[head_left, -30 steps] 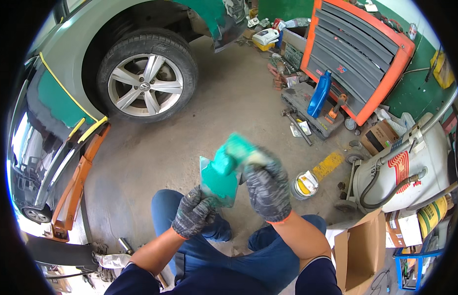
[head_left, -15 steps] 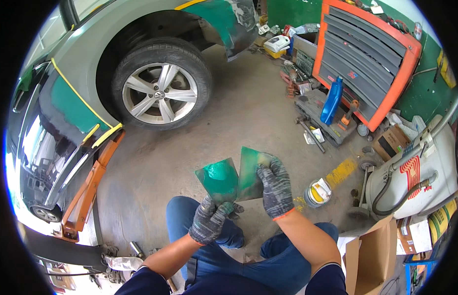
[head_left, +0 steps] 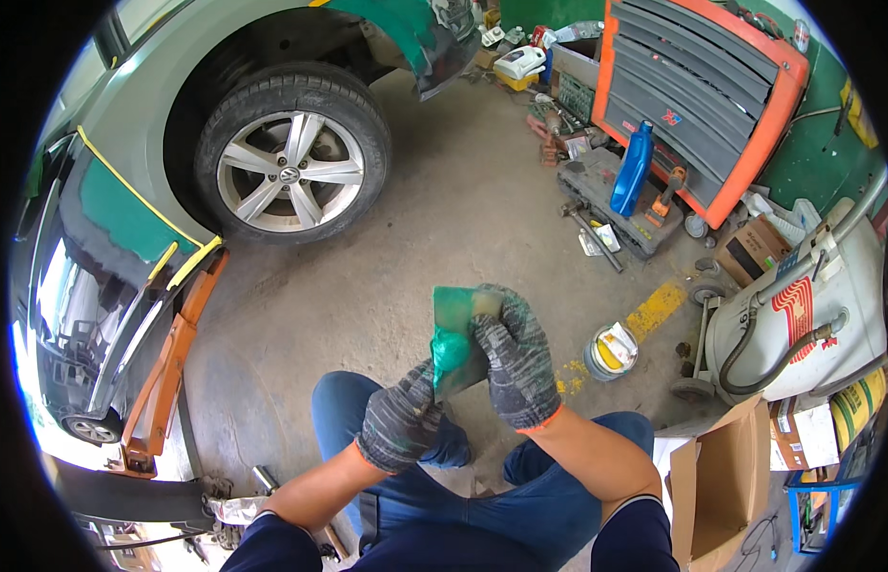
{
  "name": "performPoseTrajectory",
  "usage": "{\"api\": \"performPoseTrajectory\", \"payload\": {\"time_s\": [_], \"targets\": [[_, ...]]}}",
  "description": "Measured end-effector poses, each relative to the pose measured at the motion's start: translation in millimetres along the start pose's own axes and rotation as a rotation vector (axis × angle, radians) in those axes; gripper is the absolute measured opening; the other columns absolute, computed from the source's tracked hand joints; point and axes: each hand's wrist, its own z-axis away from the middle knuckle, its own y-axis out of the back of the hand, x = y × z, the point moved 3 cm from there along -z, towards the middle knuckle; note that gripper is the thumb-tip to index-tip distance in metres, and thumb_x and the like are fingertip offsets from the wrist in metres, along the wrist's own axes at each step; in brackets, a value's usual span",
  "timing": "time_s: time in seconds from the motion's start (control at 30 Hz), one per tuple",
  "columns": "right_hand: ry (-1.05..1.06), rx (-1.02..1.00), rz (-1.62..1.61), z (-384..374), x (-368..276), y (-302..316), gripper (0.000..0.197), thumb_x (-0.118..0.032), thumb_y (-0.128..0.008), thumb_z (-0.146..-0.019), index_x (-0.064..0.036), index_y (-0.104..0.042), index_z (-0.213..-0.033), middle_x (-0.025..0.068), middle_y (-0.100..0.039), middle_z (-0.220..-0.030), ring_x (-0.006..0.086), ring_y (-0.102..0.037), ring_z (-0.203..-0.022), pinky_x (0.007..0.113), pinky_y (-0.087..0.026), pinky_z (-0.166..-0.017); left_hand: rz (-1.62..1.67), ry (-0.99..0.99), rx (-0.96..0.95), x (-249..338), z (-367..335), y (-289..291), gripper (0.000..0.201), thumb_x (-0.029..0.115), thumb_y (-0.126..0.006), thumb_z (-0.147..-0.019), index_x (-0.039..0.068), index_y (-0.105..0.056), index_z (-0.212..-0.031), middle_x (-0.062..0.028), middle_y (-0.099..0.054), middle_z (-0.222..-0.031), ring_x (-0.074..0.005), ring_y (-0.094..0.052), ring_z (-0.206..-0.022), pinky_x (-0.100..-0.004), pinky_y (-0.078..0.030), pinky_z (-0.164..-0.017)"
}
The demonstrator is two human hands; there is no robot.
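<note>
In front of my knees, both gloved hands are brought together over two flat putty spreaders. My right hand (head_left: pixel 516 367) pinches the upper putty spreader (head_left: pixel 454 303), a thin green-stained plate, by its right side. A glossy lump of green putty (head_left: pixel 452 350) lies against that plate. My left hand (head_left: pixel 398 425) is closed low on the other spreader, which is turned nearly edge-on just left of the lump, so most of its face is hidden. The two plates overlap and seem to touch at the putty. Grey knit gloves with orange cuffs cover both hands.
A car with green-patched panels and a bare wheel (head_left: pixel 291 172) stands at the left, above an orange lift arm (head_left: pixel 174 367). To the right are an open can (head_left: pixel 611 351), a blue bottle (head_left: pixel 633 172), an orange-framed tool cabinet (head_left: pixel 692 100), a white tank (head_left: pixel 797 329) and a cardboard box (head_left: pixel 721 496).
The two spreaders, side by side before, now overlap. My left hand has turned its plate edge-on against the right one, and the spread green putty is gathered into a lump. The view has shifted slightly.
</note>
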Motion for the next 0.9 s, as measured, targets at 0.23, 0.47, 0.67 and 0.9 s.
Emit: {"api": "performPoseTrajectory", "payload": {"time_s": [0.23,0.47,0.67,0.9], "targets": [[-0.052,0.032,-0.218,-15.4,13.6,17.1,0.027,-0.007,-0.054,-0.095,-0.0029,-0.057,-0.122,0.0037,-0.061,-0.113,0.0119,-0.056,-0.1,0.028,-0.047,-0.091,0.886,0.451,0.033,0.6,4.6,7.8,0.028,-0.002,-0.052,-0.096,0.004,-0.054,-0.123,-0.0063,-0.065,-0.091,-0.0167,-0.064,-0.078,-0.0309,-0.053,-0.071],[0.056,-0.021,0.221,-9.9,29.1,7.9,0.026,-0.006,-0.052,-0.095,-0.0023,-0.056,-0.121,0.0053,-0.062,-0.111,0.0134,-0.056,-0.101,0.029,-0.046,-0.092,0.714,0.539,-0.073,16.9,-3.7,9.6,0.035,0.005,-0.053,-0.095,0.004,-0.05,-0.13,-0.0035,-0.063,-0.089,-0.0114,-0.063,-0.074,-0.0288,-0.052,-0.068],[0.11,-0.092,0.264,-2.7,12.4,0.1,0.024,-0.011,-0.056,-0.096,-0.0026,-0.058,-0.118,0.0051,-0.062,-0.109,0.0135,-0.057,-0.1,0.03,-0.046,-0.091,0.595,0.431,-0.251,4.4,-0.6,7.9,0.034,0.004,-0.053,-0.094,0.005,-0.052,-0.128,-0.0049,-0.063,-0.088,-0.0133,-0.061,-0.072,-0.0291,-0.051,-0.065],[0.404,0.276,0.161,-16.2,-29.7,31.4,0.023,-0.017,-0.066,-0.093,-0.0042,-0.06,-0.111,0.0023,-0.062,-0.104,0.0115,-0.058,-0.092,0.028,-0.049,-0.082,0.963,0.62,0.127,-11.3,16.0,7.1,0.02,0.005,-0.056,-0.095,0.003,-0.058,-0.115,-0.0043,-0.064,-0.085,-0.0117,-0.061,-0.067,-0.0274,-0.051,-0.06]]}}
